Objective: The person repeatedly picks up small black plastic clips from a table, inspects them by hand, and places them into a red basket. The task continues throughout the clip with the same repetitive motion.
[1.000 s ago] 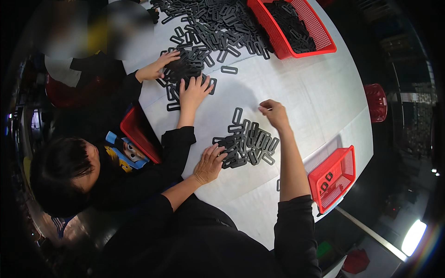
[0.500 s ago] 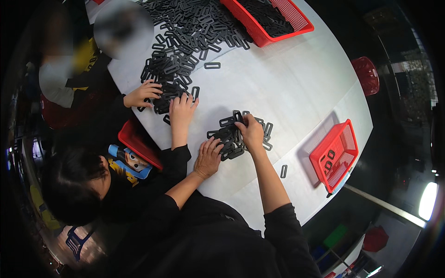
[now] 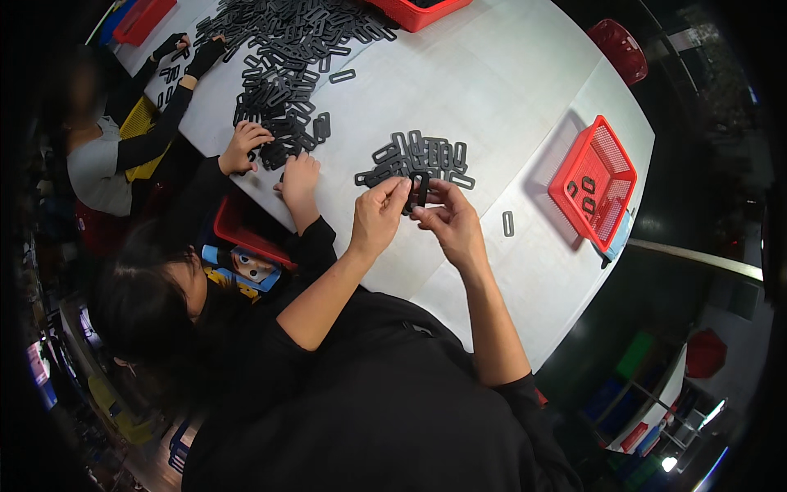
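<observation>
Between my two hands, just in front of a small pile, is an upright black oblong loop, seemingly plastic. My left hand pinches its left side with thumb and fingers. On its right side, the fingers and thumb of my right hand are closed on it. Fingertips partly cover the loop, and whether more than one piece is held cannot be made out. The small pile of similar black loops lies on the white table just beyond my hands. One loose loop lies to the right.
A red basket holding several loops stands at right. A large heap of loops spreads at far left, with a neighbour's hands at its near end. Another person's covered arms reach in beyond. A second red basket stands at the back.
My left hand has lifted from beside the small pile and joined my right. My right hand has drawn a loop out toward me. The view has shifted.
</observation>
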The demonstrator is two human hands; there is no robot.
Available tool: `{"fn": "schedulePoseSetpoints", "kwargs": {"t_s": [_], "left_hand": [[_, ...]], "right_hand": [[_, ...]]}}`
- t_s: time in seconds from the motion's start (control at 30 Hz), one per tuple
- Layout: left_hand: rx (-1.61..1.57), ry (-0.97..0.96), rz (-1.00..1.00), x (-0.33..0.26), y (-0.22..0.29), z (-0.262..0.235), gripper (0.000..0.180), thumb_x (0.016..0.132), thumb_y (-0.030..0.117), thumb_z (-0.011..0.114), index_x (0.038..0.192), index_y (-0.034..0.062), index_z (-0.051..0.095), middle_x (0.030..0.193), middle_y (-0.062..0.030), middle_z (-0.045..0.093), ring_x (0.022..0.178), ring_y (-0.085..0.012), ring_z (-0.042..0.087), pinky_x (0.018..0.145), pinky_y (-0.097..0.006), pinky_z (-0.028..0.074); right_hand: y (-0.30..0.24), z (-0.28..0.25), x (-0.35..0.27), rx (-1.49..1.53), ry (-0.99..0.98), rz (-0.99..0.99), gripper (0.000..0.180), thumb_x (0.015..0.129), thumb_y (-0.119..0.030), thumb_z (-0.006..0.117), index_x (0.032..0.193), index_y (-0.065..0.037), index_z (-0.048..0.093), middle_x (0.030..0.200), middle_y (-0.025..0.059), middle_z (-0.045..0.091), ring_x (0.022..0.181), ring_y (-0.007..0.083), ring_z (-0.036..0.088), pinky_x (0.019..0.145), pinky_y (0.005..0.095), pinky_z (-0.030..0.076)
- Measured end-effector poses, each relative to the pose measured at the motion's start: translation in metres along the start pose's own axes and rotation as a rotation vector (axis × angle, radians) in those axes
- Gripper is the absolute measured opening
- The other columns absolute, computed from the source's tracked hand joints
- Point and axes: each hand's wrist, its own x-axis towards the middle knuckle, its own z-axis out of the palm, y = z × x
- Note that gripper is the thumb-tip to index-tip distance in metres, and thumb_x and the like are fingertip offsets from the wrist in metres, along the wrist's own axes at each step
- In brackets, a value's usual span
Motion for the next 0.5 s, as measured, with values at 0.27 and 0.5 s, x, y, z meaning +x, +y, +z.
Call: {"fn": "schedulePoseSetpoints", "kwargs": {"t_s": [0.27,0.5], "left_hand": [[-0.014,-0.047,-0.109,-0.028,0.03,-0.003,0.025,0.095,0.019,0.039,0.088,-0.0021,0.051,0.065,-0.0086,0.059,0.045,-0.0129,0.056,0.039,-0.024,0.045],[0.298,-0.015,0.005,-0.045,0.031,0.004,0.038,0.094,0.033,0.038,0.095,-0.0024,0.052,0.064,-0.0145,0.056,0.062,-0.0208,0.057,0.058,-0.033,0.042]], "right_hand": [[-0.047,0.021,0.002,0.423,0.136,-0.368,0.036,0.093,-0.022,0.047,0.119,0.002,0.043,0.115,0.0126,0.05,0.105,0.0197,0.054,0.088,0.0302,0.045],[-0.017,0.055,0.003,0.395,0.035,-0.5,0.043,0.096,-0.031,0.035,0.124,0.002,0.037,0.128,0.0157,0.039,0.126,0.0275,0.034,0.107,0.0391,0.023]]}}
